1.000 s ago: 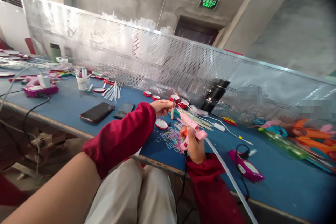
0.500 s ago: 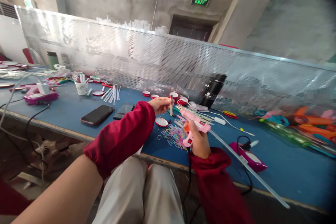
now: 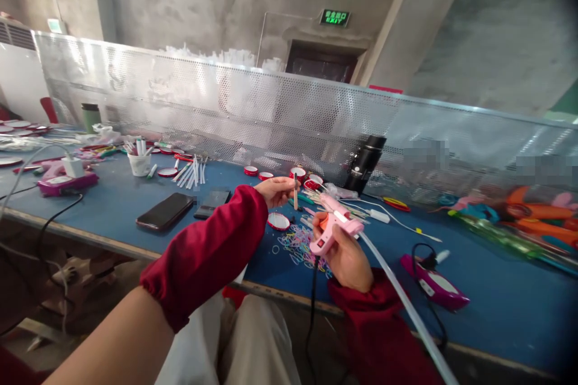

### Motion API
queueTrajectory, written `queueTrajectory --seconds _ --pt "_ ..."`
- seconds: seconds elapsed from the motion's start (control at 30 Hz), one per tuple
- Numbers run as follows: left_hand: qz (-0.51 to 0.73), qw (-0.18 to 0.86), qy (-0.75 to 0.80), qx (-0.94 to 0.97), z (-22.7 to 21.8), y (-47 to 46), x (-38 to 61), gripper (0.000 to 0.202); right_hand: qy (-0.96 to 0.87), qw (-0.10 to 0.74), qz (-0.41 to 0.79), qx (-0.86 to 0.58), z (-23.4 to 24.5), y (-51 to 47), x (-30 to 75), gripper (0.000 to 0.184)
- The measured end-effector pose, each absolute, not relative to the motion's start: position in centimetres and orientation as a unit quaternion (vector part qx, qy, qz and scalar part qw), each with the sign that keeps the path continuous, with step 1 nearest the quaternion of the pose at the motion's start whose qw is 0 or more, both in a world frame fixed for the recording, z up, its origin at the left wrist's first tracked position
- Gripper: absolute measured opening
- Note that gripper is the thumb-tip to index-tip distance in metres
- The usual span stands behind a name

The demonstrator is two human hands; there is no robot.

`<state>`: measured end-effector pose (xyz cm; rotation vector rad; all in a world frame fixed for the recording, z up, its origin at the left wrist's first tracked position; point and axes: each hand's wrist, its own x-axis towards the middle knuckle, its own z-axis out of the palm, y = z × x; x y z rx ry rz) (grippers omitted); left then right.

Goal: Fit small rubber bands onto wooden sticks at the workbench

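My right hand point(image 3: 345, 255) grips a pink hot glue gun point(image 3: 333, 228) over the blue table point(image 3: 497, 307), nozzle pointing up-left, a long clear glue stick point(image 3: 406, 307) trailing from its back. My left hand point(image 3: 275, 190), in a dark red sleeve, pinches a short thin stick point(image 3: 295, 190) upright just left of the gun's tip. Below both hands lie a red-rimmed round mirror point(image 3: 278, 221) and a heap of small coloured rubber bands point(image 3: 298, 243).
A black phone point(image 3: 165, 211) and a dark card lie left of my arm. Further left are a white cup of sticks point(image 3: 139, 162), more red discs and a magenta stand point(image 3: 67, 179). A black bottle point(image 3: 365, 162), another magenta stand point(image 3: 436, 289) and bright toys point(image 3: 519, 222) are right. A perforated metal screen point(image 3: 226, 108) backs the table.
My right hand has tipped the glue gun up and drawn it slightly nearer me. My left hand keeps the stick in about the same spot. The view has shifted a little.
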<state>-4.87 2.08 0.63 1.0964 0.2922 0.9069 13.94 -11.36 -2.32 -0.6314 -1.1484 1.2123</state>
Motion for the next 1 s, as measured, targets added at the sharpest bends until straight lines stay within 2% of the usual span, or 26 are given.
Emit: queueTrajectory --seconds 0.3,0.47,0.67,1.0 --pt "0.416 0.751 0.109 0.501 0.8 2.1 -5.1 0.022 -0.591 0.611 0.462 -0.253 -2.3 -12.0 13.3 0.050" --pt "0.412 0.751 0.117 0.503 0.6 2.3 -5.1 0.019 -0.614 0.623 0.401 -0.271 -3.3 -11.7 13.6 0.046" --pt "0.417 0.742 0.158 0.500 0.8 1.9 -5.1 0.018 -0.653 0.595 0.355 -0.307 -3.9 -11.5 14.0 0.045" --pt "0.405 0.740 0.153 0.514 0.9 1.7 -5.1 0.017 -0.659 0.583 0.345 -0.326 -3.6 -11.9 13.9 0.046"
